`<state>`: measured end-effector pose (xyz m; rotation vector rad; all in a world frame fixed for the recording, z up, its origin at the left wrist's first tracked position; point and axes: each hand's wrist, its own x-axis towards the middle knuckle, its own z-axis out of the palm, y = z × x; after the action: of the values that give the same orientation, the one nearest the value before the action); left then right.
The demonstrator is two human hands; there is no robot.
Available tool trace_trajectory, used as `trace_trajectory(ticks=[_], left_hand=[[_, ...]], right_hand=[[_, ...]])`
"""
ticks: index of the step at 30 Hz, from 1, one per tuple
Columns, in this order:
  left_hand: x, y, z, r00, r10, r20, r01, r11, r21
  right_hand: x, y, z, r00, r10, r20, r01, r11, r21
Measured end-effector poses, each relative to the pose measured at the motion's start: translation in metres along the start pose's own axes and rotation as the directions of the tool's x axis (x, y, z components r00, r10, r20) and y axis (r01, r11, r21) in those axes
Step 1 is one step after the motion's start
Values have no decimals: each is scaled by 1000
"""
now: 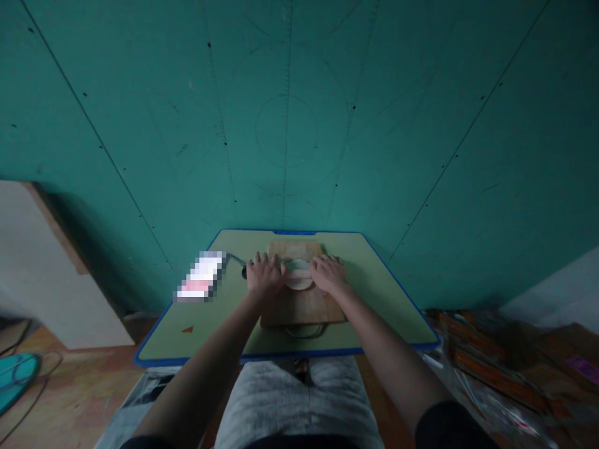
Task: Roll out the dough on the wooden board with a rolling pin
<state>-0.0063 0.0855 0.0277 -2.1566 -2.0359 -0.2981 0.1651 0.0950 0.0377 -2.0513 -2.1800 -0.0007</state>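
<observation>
My left hand (266, 273) lies over the left end of a short, pale rolling pin (298, 274), fingers bent across it. On its other end rests my right hand (329, 272), fingers curled over the top. Between the hands, a thin, round piece of pale dough (299, 285) is under the pin. The dough lies on a wooden cutting board (304, 312) with a metal handle at its near edge. Just left of my left hand is a small black object (244, 272), partly hidden, with a thin dark strip running up and left from it.
The board is on a pale green table (369, 312) with a blue rim, against a green wall (299, 125). A pixelated bright rectangle (201, 277) and a small orange triangle (188, 329) are at left. Boxes and plastic (505, 368) lie on the right-hand floor.
</observation>
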Motion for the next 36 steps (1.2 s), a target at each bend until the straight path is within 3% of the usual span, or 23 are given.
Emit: trace_trajectory(ticks=[10, 19, 36], left_hand=[[17, -5, 5, 999, 34, 32, -32, 998, -46], [36, -7, 9, 993, -6, 115, 14, 998, -63], [69, -11, 17, 989, -24, 145, 39, 994, -101]], right_hand=[[21, 1, 0, 1000, 7, 15, -7, 1000, 1], [37, 3, 0, 1000, 9, 16, -9, 1000, 13], [72, 6, 6, 1000, 7, 19, -8, 999, 49]])
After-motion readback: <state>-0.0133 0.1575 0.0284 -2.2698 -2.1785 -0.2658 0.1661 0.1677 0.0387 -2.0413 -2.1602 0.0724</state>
